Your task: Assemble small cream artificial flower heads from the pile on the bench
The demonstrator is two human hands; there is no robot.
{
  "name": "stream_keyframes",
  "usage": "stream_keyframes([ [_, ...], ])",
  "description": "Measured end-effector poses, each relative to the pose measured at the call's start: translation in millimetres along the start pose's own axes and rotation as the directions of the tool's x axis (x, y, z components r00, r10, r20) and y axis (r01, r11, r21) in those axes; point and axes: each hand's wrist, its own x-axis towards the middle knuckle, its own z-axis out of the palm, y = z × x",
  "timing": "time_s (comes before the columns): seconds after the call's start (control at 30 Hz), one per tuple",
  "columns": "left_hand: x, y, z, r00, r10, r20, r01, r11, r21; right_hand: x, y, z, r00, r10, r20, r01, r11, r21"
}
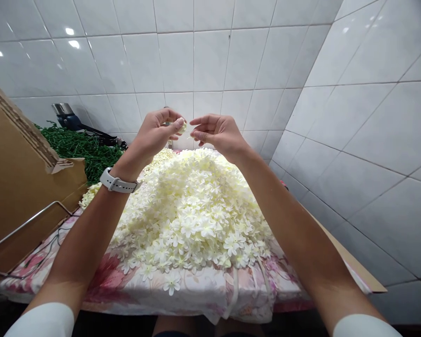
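Observation:
A large heap of cream-white artificial flowers (203, 210) covers the middle of the table. Above its far side, both of my hands are raised close together, fingertips facing. My left hand (159, 127), with a white watch (118, 181) at the wrist, pinches a small pale-yellow artificial flower (183, 127) between thumb and fingers; the fingers partly hide it. Just to the right, my right hand (221, 132) has its thumb and fingers drawn together. A thin pale bit shows at its fingertips, too small to name. The hands are slightly apart.
A patterned floral cloth (143, 292) covers the table. To the left stand a cardboard box (17, 159), a bent metal rod (28, 222) and a pile of green artificial stems (73, 150). A dark bottle (66, 117) lies behind them. Tiled walls (210, 61) close off the back and right.

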Motion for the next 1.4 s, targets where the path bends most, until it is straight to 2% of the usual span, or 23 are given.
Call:
stream_keyframes([
  [0.13, -1, 4, 2.1, 1.0, -0.021, 0.004, 0.021, 1.0, -0.011, 1, -4, -1, 0.998, -0.027, -0.061, 0.027, 1.0, -0.011],
  [0.23, -3, 8, 3.5, 0.999, -0.017, 0.047, 0.019, 0.999, -0.044, 2, -7, 0, 0.995, -0.064, -0.081, 0.06, 0.997, -0.043],
  [0.33, -5, 12, 6.6, 0.997, -0.004, 0.075, 0.009, 0.998, -0.068, 2, -11, 1, 0.99, -0.119, -0.071, 0.113, 0.991, -0.077],
  [0.43, -7, 14, 10.3, 0.998, 0.035, 0.044, -0.029, 0.991, -0.128, 0, -17, 5, 0.981, -0.194, -0.025, 0.193, 0.979, -0.062],
  [0.5, -8, 16, 12.5, 0.999, 0.038, 0.025, -0.032, 0.98, -0.198, -2, -23, 8, 0.964, -0.264, -0.001, 0.264, 0.963, -0.053],
  [0.63, -10, 22, 15.0, 0.999, 0.015, 0.033, -0.004, 0.948, -0.317, -5, -34, 16, 0.933, -0.357, -0.037, 0.351, 0.93, -0.107],
  [0.87, -11, 27, 15.5, 0.999, 0.029, 0.031, -0.018, 0.949, -0.315, -6, -43, 20, 0.879, -0.474, -0.058, 0.456, 0.87, -0.188],
  [1.0, -13, 27, 18.4, 0.999, 0.037, -0.006, -0.037, 0.964, -0.264, -6, -40, 20, 0.862, -0.497, -0.099, 0.459, 0.848, -0.265],
  [1.17, -13, 28, 22.7, 0.989, 0.109, -0.104, -0.128, 0.972, -0.195, -3, -36, 19, 0.856, -0.466, -0.226, 0.416, 0.878, -0.237],
  [1.33, -10, 28, 21.4, 0.982, 0.101, -0.157, -0.139, 0.957, -0.254, -1, -34, 14, 0.846, -0.431, -0.313, 0.35, 0.893, -0.284],
  [1.4, -9, 28, 20.8, 0.982, 0.091, -0.164, -0.134, 0.953, -0.272, 0, -33, 13, 0.858, -0.4, -0.323, 0.328, 0.91, -0.254],
])
